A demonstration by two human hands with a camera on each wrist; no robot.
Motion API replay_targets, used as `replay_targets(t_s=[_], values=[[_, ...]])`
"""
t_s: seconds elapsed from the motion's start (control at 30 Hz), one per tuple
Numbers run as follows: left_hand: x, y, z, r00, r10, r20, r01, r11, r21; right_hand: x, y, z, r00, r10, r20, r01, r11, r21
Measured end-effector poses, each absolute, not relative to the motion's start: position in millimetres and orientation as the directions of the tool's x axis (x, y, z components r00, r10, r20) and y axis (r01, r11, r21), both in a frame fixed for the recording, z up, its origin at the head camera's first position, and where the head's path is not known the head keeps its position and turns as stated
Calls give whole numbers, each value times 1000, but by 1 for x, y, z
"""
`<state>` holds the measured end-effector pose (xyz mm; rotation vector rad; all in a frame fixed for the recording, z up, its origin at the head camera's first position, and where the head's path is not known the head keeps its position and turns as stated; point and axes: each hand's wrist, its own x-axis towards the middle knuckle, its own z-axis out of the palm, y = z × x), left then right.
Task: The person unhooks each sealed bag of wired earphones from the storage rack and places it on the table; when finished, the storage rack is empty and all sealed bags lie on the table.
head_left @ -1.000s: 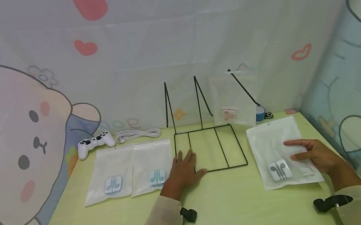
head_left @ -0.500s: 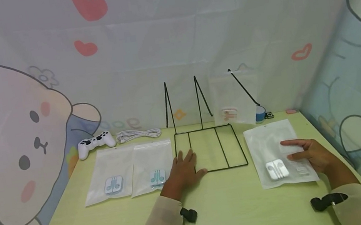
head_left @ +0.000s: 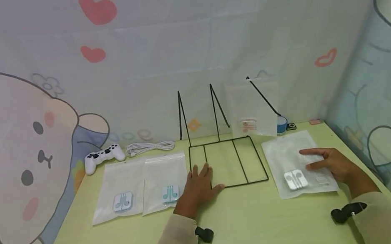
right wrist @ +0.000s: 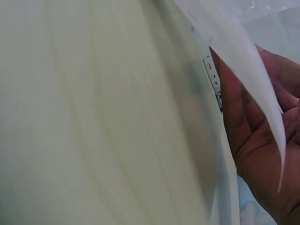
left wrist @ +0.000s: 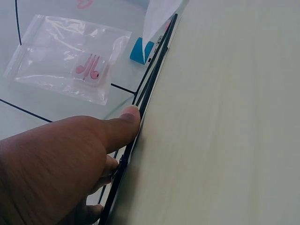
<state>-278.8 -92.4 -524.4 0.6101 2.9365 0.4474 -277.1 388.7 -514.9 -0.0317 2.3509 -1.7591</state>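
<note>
My left hand [head_left: 198, 189] rests with spread fingers on the left side of a black wire rack's base [head_left: 240, 160]; in the left wrist view its thumb [left wrist: 123, 126] lies along the front bar. With my right hand [head_left: 340, 167] I pinch the right side of a white zip bag [head_left: 285, 153] between thumb and fingers. Inside that bag are white earphones [head_left: 296, 179] in a square case and a small pale item. The right wrist view shows the bag [right wrist: 234, 44] edge-on, hiding part of the hand. A clear bag [head_left: 253, 100] with pink earphones hangs on the rack's right hook.
Two flat zip bags, one [head_left: 124, 177] with pale blue earphones and one [head_left: 163, 171] with teal earphones, lie left of the rack. Behind them are a white game controller [head_left: 103, 156] and a coiled white cable [head_left: 150, 147]. A blue-and-white roll [head_left: 281, 125] stands at the back right.
My right hand has moved the bag a little left, towards the rack, and slightly away from me. The left hand stays in place on the rack.
</note>
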Motion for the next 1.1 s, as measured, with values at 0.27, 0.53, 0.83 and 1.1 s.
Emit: replay_targets(t_s=[0.27,0.53,0.83,1.1], values=[[-277,-92,-523,-915,401,-44,369,875,312,-293,384,-517,-982,-82,-168,121,407,-905],[-278,-91,-523,-916,399,-39,369,877,310,-300,379,-512,-983,-74,-167,118,438,-891],[-274,-93,-521,-918,394,-50,359,877,321,-301,374,-516,-981,-34,-190,157,435,-887],[-279,-93,-525,-913,404,-49,372,878,300,-299,375,-517,-978,-17,-210,180,455,-872]])
